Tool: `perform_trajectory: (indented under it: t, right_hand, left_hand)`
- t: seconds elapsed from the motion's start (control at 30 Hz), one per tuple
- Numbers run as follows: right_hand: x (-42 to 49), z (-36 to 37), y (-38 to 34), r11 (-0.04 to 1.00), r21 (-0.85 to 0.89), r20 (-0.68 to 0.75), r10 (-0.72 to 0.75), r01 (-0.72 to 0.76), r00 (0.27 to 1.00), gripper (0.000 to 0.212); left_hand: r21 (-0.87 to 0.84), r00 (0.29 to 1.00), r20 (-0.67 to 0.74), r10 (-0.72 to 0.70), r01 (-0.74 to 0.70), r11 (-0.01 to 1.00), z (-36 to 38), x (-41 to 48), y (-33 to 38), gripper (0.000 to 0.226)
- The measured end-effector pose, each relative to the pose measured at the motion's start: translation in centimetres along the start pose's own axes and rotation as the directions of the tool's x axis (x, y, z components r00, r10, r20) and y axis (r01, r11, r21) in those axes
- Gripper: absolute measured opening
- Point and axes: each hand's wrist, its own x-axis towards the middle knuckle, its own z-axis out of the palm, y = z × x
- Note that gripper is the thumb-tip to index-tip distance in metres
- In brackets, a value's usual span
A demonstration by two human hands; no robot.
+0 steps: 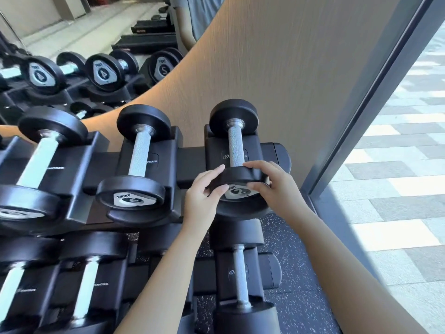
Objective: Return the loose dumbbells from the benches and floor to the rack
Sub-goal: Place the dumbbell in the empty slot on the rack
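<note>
Knurled metal handle (236, 145); matt rubber heads (233, 115)

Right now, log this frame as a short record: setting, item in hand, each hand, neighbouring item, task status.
setting: dumbbell rack beside a wood-look wall
item: dumbbell marked 2, lying in the rack's end cradle
left hand: gripping the near head's left edge
right hand: gripping the near head's right edge
neighbour: dumbbell marked 6, racked to the left
status: seated, not yet released
</note>
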Motion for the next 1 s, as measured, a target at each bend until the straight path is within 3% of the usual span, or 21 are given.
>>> perform_trajectory:
  t: [0.1, 0.3, 0.47, 0.83, 1.0]
  right_hand:
    - [-0.2, 0.3, 0.4, 0.999, 0.031, -0.025, 0.008, -0.007, 1.000, 0.040]
    - [-0.7, 0.7, 1.3, 0.980, 0.196, -0.046, 0.055, -0.045, 0.997, 0.047]
    - [-1.3, 1.6, 2.2, 0.866, 0.498, -0.047, 0.091, -0.055, 0.995, 0.047]
    - [-1.5, 1.7, 2.9, 0.800, 0.592, -0.016, 0.130, -0.095, 0.991, 0.042]
    - [-1.6, 1.6, 2.9, 0.781, 0.615, -0.023, 0.153, -0.107, 0.988, 0.041]
  left_hand:
    - [0.014, 0.999, -0.039, 0.013, -0.012, 1.000, 0.3, 0.1, 0.1, 0.044]
    - [0.164, 0.995, 0.032, 0.098, -0.102, 0.981, -0.2, 1.0, 0.7, 0.043]
    - [0.355, 0.975, 0.109, 0.194, -0.220, 0.908, -0.1, 1.8, 2.2, 0.039]
    - [0.294, 0.978, 0.104, 0.182, -0.205, 0.934, -0.1, 0.7, 1.8, 0.040]
    - [0.250, 0.991, 0.043, 0.128, -0.134, 0.959, 0.0, 0.4, 1.7, 0.040]
